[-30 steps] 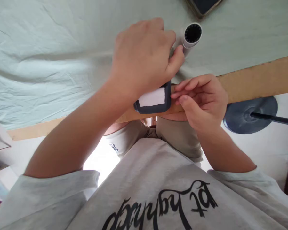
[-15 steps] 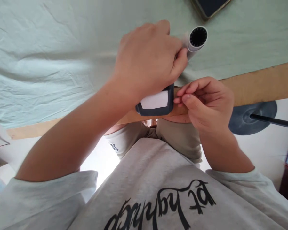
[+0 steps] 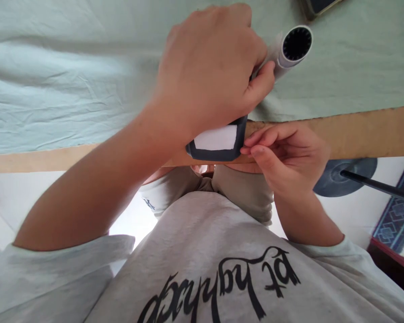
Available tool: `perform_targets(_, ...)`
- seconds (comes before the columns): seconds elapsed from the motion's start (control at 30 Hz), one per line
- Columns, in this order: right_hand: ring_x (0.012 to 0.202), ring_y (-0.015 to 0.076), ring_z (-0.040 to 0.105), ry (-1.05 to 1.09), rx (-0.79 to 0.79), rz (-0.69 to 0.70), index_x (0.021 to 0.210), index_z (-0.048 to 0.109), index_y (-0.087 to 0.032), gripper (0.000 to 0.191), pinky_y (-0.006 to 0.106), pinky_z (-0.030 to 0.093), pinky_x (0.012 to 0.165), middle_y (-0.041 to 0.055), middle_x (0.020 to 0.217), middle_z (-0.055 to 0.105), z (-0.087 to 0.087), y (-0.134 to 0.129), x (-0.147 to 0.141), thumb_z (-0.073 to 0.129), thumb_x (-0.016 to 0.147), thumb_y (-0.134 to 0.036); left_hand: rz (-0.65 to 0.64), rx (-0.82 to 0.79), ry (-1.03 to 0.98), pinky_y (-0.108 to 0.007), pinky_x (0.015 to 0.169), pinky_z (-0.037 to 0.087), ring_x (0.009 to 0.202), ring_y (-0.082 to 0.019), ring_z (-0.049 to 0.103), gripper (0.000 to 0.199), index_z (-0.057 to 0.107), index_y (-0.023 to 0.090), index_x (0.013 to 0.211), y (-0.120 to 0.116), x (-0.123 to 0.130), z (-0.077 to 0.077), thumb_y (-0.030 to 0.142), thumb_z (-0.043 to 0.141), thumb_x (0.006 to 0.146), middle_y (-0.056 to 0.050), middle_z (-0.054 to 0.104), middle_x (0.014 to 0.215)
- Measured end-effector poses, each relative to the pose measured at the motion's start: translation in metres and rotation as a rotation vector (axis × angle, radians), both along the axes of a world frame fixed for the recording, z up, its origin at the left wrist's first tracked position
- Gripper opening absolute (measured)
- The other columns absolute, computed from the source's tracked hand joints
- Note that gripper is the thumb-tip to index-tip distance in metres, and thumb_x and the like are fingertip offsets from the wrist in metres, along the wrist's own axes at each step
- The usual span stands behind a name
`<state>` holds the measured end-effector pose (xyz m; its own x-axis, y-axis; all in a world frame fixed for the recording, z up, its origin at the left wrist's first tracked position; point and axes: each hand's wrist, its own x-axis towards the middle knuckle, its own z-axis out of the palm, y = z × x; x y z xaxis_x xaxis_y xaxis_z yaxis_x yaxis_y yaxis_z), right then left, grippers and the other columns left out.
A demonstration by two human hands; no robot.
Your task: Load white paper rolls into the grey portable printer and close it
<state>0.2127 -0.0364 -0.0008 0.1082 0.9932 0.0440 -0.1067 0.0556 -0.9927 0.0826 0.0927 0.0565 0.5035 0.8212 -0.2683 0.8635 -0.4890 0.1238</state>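
My left hand (image 3: pixel 212 63) is closed, back upward, over the table, with thumb and forefinger beside a white roll (image 3: pixel 278 58) with a dark, toothed hollow core. What lies under the palm is hidden. Below that wrist, a dark grey rounded frame with a white panel (image 3: pixel 216 138) sticks out at the table's edge. Whether the frame and the roll are one object I cannot tell. My right hand (image 3: pixel 289 154) is pinched, its fingertips at the frame's right corner; anything between them is too small to make out.
Pale green cloth (image 3: pixel 54 80) covers the table, and its brown edge (image 3: pixel 360 132) runs across in front of me. A dark phone-like object (image 3: pixel 318 6) lies at the top right. Below the edge on the right is a round black base with a rod (image 3: pixel 343 177).
My left hand and the roll have shifted up and to the right in the view. My right fingertips have come closer to the frame's corner. The camera has also moved slightly.
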Motion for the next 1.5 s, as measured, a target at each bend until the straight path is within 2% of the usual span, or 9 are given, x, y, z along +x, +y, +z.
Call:
perform_targets(0.2, 0.075, 0.0094, 0.074, -0.111, 0.058, 0.079, 0.082, 0.068, -0.021, 0.012, 0.019, 0.059, 0.061, -0.0016, 0.083, 0.078, -0.003, -0.001, 0.006, 0.078, 0.088, -0.018, 0.014, -0.022, -0.009, -0.063, 0.093, 0.054, 0.127, -0.046, 0.065, 0.056, 0.080, 0.020, 0.115, 0.001, 0.001, 0.001, 0.047, 0.032, 0.104, -0.010, 0.065, 0.124)
perform_targets(0.47, 0.079, 0.0082, 0.073, -0.152, 0.069, 0.092, 0.085, 0.067, -0.022, 0.014, 0.019, 0.060, 0.067, -0.0031, 0.086, 0.077, -0.004, 0.000, 0.004, 0.077, 0.084, -0.011, 0.026, -0.077, 0.014, -0.068, 0.098, 0.053, 0.132, -0.048, 0.062, 0.057, 0.076, 0.019, 0.120, 0.002, 0.001, 0.005, 0.049, 0.030, 0.106, -0.011, 0.064, 0.121)
perform_targets(0.7, 0.077, 0.0081, 0.073, -0.134, 0.050, 0.111, 0.085, 0.067, -0.023, 0.015, 0.017, 0.060, 0.064, -0.0031, 0.085, 0.077, -0.005, -0.001, 0.006, 0.077, 0.084, -0.011, 0.057, -0.016, -0.134, -0.062, 0.097, 0.055, 0.128, -0.048, 0.066, 0.044, 0.077, 0.017, 0.115, -0.001, -0.001, 0.001, 0.041, 0.043, 0.103, -0.013, 0.071, 0.120)
perform_targets(0.93, 0.073, 0.0088, 0.072, -0.132, 0.044, 0.088, 0.085, 0.069, -0.024, 0.010, 0.018, 0.058, 0.059, -0.0027, 0.083, 0.077, -0.002, -0.001, 0.004, 0.077, 0.089, -0.018, 0.015, -0.067, -0.110, -0.064, 0.104, 0.053, 0.136, -0.048, 0.061, 0.052, 0.072, 0.016, 0.129, 0.001, -0.002, 0.004, 0.043, 0.035, 0.103, -0.013, 0.067, 0.129)
perform_targets(1.07, 0.070, 0.0099, 0.071, -0.083, 0.020, 0.073, 0.082, 0.072, -0.024, 0.018, 0.021, 0.059, 0.059, -0.0011, 0.079, 0.075, 0.001, 0.001, 0.002, 0.068, 0.098, -0.031, 0.003, -0.072, -0.123, -0.062, 0.098, 0.054, 0.134, -0.050, 0.061, 0.054, 0.072, 0.015, 0.130, 0.002, -0.005, 0.005, 0.044, 0.035, 0.102, -0.014, 0.066, 0.134)
perform_targets(1.13, 0.073, 0.0095, 0.071, -0.002, -0.003, 0.058, 0.086, 0.073, -0.024, 0.019, 0.021, 0.060, 0.062, -0.0010, 0.080, 0.075, 0.003, 0.002, 0.001, 0.064, 0.101, -0.031, 0.004, -0.063, -0.136, -0.061, 0.096, 0.053, 0.134, -0.049, 0.062, 0.054, 0.072, 0.016, 0.130, 0.002, -0.006, 0.004, 0.044, 0.036, 0.103, -0.013, 0.066, 0.135)
perform_targets(1.27, 0.074, 0.0076, 0.070, 0.026, -0.024, 0.029, 0.092, 0.073, -0.024, 0.003, 0.019, 0.059, 0.064, -0.0025, 0.085, 0.075, 0.002, 0.001, -0.002, 0.073, 0.094, -0.026, 0.007, -0.010, -0.156, -0.057, 0.087, 0.053, 0.126, -0.048, 0.066, 0.050, 0.076, 0.017, 0.121, 0.001, -0.006, 0.000, 0.042, 0.037, 0.102, -0.014, 0.069, 0.129)
perform_targets(1.5, 0.062, 0.0070, 0.065, -0.060, 0.039, -0.017, 0.084, 0.069, -0.024, 0.014, 0.020, 0.052, 0.052, -0.0042, 0.076, 0.072, -0.007, 0.002, -0.004, 0.079, 0.091, -0.032, -0.001, 0.024, -0.164, -0.053, 0.072, 0.040, 0.119, -0.045, 0.068, 0.052, 0.078, 0.021, 0.115, -0.002, -0.008, -0.004, 0.041, 0.033, 0.099, -0.015, 0.071, 0.127)
